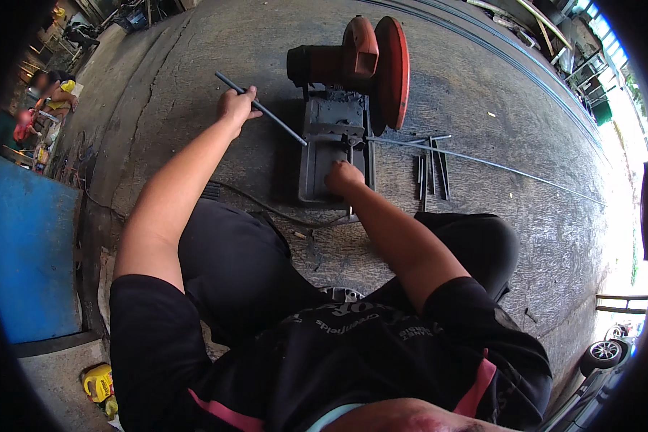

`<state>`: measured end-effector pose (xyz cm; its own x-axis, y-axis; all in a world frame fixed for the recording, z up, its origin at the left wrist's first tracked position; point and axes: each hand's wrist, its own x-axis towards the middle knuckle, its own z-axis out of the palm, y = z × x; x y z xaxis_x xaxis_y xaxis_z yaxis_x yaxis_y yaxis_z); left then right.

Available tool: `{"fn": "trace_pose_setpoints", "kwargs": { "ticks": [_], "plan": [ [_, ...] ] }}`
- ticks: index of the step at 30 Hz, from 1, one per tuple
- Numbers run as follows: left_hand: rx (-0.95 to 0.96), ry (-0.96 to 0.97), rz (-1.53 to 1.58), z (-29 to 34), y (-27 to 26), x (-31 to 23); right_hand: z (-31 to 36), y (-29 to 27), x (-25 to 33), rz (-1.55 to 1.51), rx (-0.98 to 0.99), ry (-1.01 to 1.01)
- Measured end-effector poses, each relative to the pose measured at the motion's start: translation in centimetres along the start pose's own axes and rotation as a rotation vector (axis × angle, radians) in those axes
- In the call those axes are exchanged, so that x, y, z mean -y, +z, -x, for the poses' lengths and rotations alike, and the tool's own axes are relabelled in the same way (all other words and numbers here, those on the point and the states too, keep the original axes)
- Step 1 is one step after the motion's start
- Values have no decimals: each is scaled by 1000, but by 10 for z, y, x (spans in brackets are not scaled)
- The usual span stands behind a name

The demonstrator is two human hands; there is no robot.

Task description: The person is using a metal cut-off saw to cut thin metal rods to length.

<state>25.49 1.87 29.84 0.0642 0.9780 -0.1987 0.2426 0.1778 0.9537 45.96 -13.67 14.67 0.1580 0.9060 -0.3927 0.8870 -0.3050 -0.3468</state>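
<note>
My left hand (236, 105) grips a thin grey metal rod (281, 122) that slants from upper left down to the base of a chop saw. The saw (360, 65) is red-orange with a round blade guard, raised over its grey steel base (324, 173). My right hand (344, 177) rests closed on the base by the vise handle; what it grips is hidden under the fingers. I squat on a concrete floor, black trousers on both knees.
Several short cut rods (432, 173) lie right of the saw, and a long thin rod (497, 167) runs off to the right. A black cable (266, 209) trails from the saw. A blue panel (25, 252) stands at left; a person sits far left; a yellow bottle (97, 381) at lower left.
</note>
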Motion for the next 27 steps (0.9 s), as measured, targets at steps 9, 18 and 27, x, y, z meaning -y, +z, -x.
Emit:
{"fn": "trace_pose_setpoints", "kwargs": {
  "ticks": [9, 18, 27],
  "plan": [
    [12, 3, 27, -10, 14, 4, -91, -12, -4, -37, -7, 187],
    [-14, -7, 18, -19, 26, 15, -117, -5, -16, -116, 51, 287],
    [15, -5, 13, -19, 38, 16, -101, 9, -15, -109, -114, 194]
  ]
}}
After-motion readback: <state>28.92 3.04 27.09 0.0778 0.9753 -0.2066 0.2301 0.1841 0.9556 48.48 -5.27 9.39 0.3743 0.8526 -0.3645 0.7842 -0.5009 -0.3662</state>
